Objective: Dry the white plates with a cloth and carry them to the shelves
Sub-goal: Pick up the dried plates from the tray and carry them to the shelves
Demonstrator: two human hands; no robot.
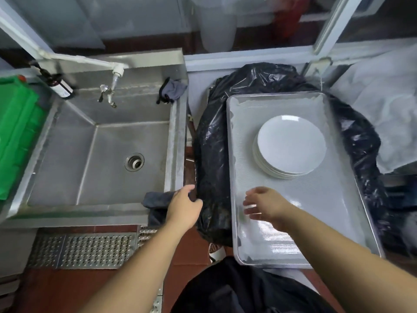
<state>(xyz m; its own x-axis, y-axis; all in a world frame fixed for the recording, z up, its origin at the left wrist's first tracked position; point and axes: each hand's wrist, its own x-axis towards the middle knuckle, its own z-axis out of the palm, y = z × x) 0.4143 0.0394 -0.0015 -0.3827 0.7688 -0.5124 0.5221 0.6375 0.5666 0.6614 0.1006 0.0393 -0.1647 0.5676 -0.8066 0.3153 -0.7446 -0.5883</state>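
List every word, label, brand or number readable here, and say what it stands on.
No text is readable.
The dark bottle at the sink's back left corner has a pale label, too blurred to read.
The white plates, metal tray and green crate show no print.

What we count around the sink and the tray

We see one stack of white plates (291,145), about six by the rims though the exact number is unclear, on one metal tray (338,199); one steel sink (67,154) with one tap (108,92); two dark cloths (158,199), (172,90); one black bin bag (212,154); one green crate (15,132); one dark bottle (59,85); two hands (184,205), (266,203).
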